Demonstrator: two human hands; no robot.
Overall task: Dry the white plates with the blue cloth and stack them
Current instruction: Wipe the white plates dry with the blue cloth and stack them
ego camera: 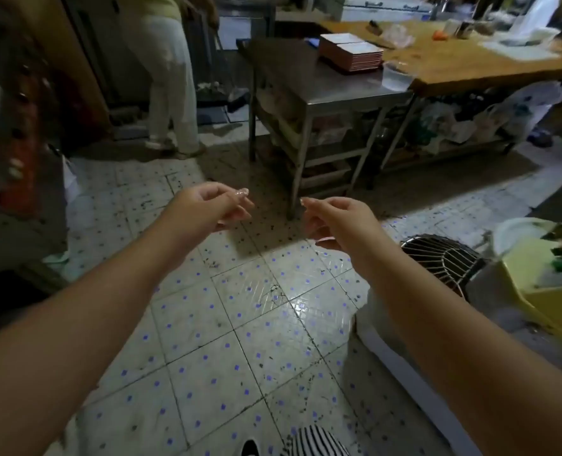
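Head view: left hand (pixel 207 205) and right hand (pixel 335 222) loosely curled, empty, seemingly well short of stacked plates (pixel 352 51).

Place: commercial kitchen, back-of-house.
Worktops: stainless steel prep table (pixel 309 77) w/ lower shelves; wooden counter (pixel 470 65) adjoined.
Stock: stacked square plates (pixel 350 52) kept on steel table.
Equip.: wire-guarded mixer bowl (pixel 444 261) seen at right.
Floor: worn dotted tiles (pixel 240 340).

Plates (pixel 350 51) stacked on steel table (pixel 293 77), left of wooden counter (pixel 470 60)
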